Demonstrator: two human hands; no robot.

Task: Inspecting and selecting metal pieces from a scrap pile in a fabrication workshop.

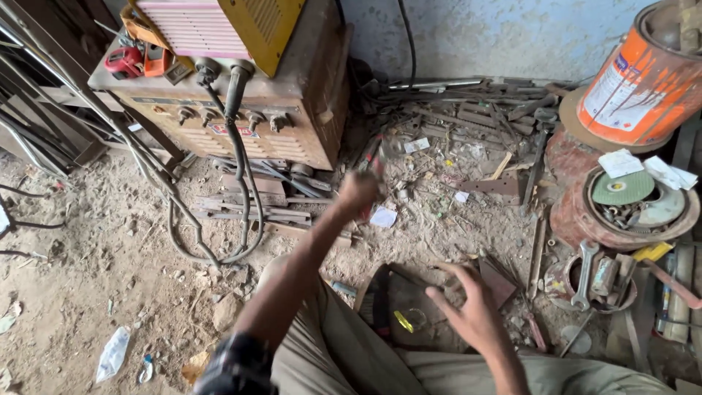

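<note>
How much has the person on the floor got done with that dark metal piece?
Nothing looks finished yet: scrap metal strips lie loose on the dirt. In hand: the left hand is closed around what seems a red-handled tool, too blurred to be sure; the right hand hovers open over a dark metal plate. Left: probably everything, since the plate shows no fresh work.
</note>
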